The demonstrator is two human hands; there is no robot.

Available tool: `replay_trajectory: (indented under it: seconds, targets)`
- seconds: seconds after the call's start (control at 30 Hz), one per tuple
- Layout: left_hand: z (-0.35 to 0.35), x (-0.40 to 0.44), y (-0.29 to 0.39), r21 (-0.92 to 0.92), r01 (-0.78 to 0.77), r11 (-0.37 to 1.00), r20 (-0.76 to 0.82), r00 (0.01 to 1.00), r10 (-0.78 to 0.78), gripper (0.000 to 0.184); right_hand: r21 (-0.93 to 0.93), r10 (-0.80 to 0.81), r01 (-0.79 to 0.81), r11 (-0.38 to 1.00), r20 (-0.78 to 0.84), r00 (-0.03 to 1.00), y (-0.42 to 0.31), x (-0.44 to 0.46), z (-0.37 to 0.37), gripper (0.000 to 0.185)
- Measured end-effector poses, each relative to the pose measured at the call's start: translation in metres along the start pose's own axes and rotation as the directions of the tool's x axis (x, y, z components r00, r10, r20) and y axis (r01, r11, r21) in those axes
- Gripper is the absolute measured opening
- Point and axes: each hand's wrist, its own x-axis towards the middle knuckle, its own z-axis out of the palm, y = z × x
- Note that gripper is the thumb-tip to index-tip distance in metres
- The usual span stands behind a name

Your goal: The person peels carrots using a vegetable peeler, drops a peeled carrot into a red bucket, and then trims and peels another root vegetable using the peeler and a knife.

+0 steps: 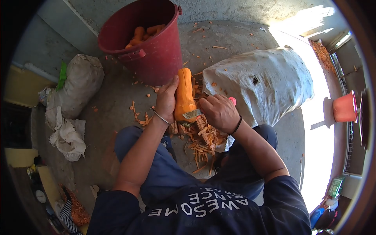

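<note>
A peeled orange butternut squash stands nearly lengthwise in front of me, its wide end toward my body. My left hand is closed on the squash's left side. In my right hand is a knife, gripped by a pinkish-red handle that shows partly past the fist. The knife's blade lies against the wide lower end of the squash. Below both hands lies a heap of orange peelings, partly hidden by my right hand and wrist.
A dark red bucket holding several orange pieces stands beyond my left hand. To the right lies a big, full whitish sack. Another filled sack and a crumpled one are at left. A small red bucket stands far right.
</note>
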Motion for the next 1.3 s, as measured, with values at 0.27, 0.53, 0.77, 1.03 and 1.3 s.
replay_trajectory:
  seconds: [0.27,0.53,0.77,1.03,1.3]
  targets:
    - [0.007,-0.009,-0.006,0.039,0.004,0.999,-0.002,1.0,-0.004,0.037,0.037,-0.053,0.053,0.998,-0.016,0.998,-0.007,0.003,-0.005,0.018]
    - [0.006,-0.009,0.003,0.065,-0.047,0.997,0.011,0.999,0.047,0.037,-0.009,-0.016,0.016,1.0,-0.019,1.0,-0.01,0.003,-0.004,0.017]
    - [0.013,-0.014,0.001,0.063,-0.025,0.998,0.023,0.999,0.024,0.038,-0.051,0.039,-0.043,0.998,-0.071,0.997,0.016,0.001,0.005,0.011]
    - [0.009,-0.01,0.007,0.026,-0.061,0.998,-0.037,0.997,0.062,0.037,0.06,-0.006,0.008,0.998,-0.038,0.999,0.0,0.004,-0.011,0.016]
    - [0.006,-0.009,0.008,0.037,-0.07,0.997,0.001,0.998,0.07,0.038,-0.049,0.023,-0.022,0.999,0.013,1.0,-0.003,0.006,-0.004,0.023]
